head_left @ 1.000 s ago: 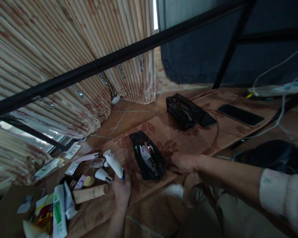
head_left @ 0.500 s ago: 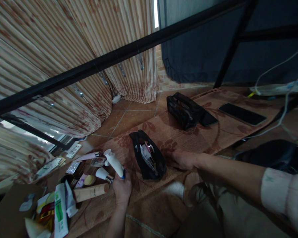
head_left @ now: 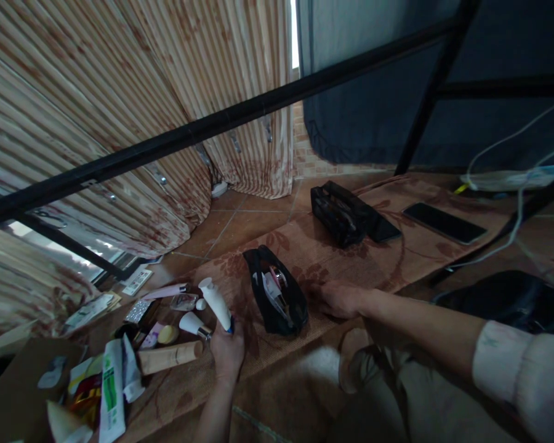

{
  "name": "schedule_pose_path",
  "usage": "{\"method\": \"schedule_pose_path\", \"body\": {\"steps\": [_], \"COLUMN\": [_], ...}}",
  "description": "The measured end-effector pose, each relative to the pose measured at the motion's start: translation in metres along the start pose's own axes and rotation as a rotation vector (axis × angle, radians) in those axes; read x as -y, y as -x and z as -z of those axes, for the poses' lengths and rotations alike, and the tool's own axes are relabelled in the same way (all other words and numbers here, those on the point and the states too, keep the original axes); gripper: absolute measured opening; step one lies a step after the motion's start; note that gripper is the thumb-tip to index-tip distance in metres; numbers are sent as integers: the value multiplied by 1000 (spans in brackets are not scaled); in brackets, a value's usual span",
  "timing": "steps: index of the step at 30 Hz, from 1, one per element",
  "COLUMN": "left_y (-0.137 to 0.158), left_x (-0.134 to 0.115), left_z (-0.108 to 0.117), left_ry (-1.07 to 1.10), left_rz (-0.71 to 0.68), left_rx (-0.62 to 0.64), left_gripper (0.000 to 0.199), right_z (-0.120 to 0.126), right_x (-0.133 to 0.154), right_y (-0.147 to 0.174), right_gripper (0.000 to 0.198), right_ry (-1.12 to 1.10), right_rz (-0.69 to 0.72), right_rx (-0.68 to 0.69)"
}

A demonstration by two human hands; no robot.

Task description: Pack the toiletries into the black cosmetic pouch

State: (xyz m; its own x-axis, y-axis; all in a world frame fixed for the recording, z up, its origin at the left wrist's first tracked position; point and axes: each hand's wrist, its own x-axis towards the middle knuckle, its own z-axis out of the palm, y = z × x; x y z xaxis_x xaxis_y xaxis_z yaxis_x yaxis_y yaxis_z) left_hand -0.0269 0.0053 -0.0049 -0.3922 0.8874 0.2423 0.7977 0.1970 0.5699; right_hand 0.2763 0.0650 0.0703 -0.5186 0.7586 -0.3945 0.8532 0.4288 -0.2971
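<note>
Over the patterned cloth [head_left: 373, 264], hands apart: left hand [head_left: 228, 352] closed around a white tube [head_left: 215, 303]; right hand [head_left: 339, 299] beside the open black pouch [head_left: 271, 320], grip too dim to tell.

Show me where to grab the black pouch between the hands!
I'd grip the black pouch by its two long side walls, coming from both sides: it is longer than wide, and its top gapes open with things inside, so keeping it level should help.
</note>
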Motion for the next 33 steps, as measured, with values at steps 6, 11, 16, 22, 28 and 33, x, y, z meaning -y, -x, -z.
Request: {"method": "schedule_pose_path", "body": {"steps": [6,11,16,22,28,33], "left_y": [0,1,1,0,1,1], "left_x": [2,2,1,2,3,2], "left_z": [-2,-2,-1,-2,-2,-2], "left_ry": [-2,13,16,26,-5,-3], "left_rz": [16,12,21,5,5,9], "left_rx": [6,-8,-10,-15,-11,-12], "left_gripper": [24,24,23,24,25,24], "right_z": [0,-5,-3,-2,-2,1], "right_x": [-1,-4,-5,-5,-5,-2], "right_y": [1,-3,-3,-2,-1,0], "right_gripper": [40,38,37,37,39,41], "right_ry": [3,24,-8,-31,-3,19], "right_rz": [27,31,16,25,32,37], "right_rx": [-6,-18,-9,-15,-4,2]}}
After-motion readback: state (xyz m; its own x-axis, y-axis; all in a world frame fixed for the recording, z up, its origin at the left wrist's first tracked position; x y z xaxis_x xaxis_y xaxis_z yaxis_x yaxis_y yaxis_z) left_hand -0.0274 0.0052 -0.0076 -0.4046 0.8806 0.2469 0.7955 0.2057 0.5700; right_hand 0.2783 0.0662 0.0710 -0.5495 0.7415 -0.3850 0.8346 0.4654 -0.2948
